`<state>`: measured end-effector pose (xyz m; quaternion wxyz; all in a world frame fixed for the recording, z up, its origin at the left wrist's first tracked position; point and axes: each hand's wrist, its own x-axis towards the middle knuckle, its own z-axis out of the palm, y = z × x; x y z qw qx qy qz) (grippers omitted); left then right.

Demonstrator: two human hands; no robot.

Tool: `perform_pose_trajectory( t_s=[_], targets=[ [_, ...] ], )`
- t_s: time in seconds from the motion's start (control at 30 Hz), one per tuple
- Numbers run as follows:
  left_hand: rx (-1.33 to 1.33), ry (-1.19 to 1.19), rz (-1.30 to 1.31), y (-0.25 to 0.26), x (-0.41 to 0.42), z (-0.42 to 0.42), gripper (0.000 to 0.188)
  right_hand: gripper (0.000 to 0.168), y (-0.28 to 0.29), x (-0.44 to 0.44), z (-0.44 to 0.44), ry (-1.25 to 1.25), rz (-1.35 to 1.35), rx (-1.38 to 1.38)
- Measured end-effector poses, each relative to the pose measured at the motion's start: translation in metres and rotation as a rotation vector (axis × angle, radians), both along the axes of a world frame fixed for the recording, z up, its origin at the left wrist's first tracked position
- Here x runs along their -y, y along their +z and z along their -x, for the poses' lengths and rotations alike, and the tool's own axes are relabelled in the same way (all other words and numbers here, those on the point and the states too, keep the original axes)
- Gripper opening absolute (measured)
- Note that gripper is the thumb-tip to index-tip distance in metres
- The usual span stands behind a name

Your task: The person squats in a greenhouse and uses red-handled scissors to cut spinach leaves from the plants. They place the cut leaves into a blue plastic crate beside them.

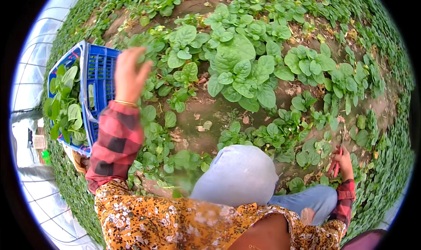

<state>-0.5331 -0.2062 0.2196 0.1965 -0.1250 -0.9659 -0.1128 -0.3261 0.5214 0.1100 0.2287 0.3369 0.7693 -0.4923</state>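
My left hand (131, 74) is raised at the right side of a blue plastic crate (102, 69), blurred, thumb apart from the fingers, with nothing visible in it. Whether it touches the crate wall I cannot tell. Cut leafy greens (67, 102) are heaped in the crate. On the far right, my right hand (343, 164) grips the red handles of a pair of scissors (334, 167). Their narrow blades point away from me, beside low leafy plants (307, 154). Larger broad-leaved plants (241, 72) grow in front of me, between my two hands.
My bent knee (236, 174) in pale blue jeans rises at lower centre. Brown soil (194, 118) shows between the plants. Dense green foliage (391, 181) borders the right side. A clear plastic greenhouse wall (36, 62) with thin ribs curves along the left.
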Motion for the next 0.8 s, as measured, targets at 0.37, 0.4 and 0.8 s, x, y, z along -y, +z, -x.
perform_pose_trajectory(
  t_s=[0.37, 0.4, 0.8],
  targets=[
    [0.167, -0.138, -0.174, -0.134, -0.188, -0.033, 0.046, 0.058, 0.062, 0.168, 0.091, 0.303, 0.276, 0.053],
    [0.129, -0.105, -0.255, -0.143, -0.183, -0.042, 0.030, 0.058, 0.059, 0.177, 0.094, 0.353, 0.309, 0.020],
    [0.491, 0.397, -1.563, -0.242, -0.118, -0.100, 0.028, 0.029, -0.005, 0.320, 0.150, 0.705, 0.395, -0.102]
  ],
)
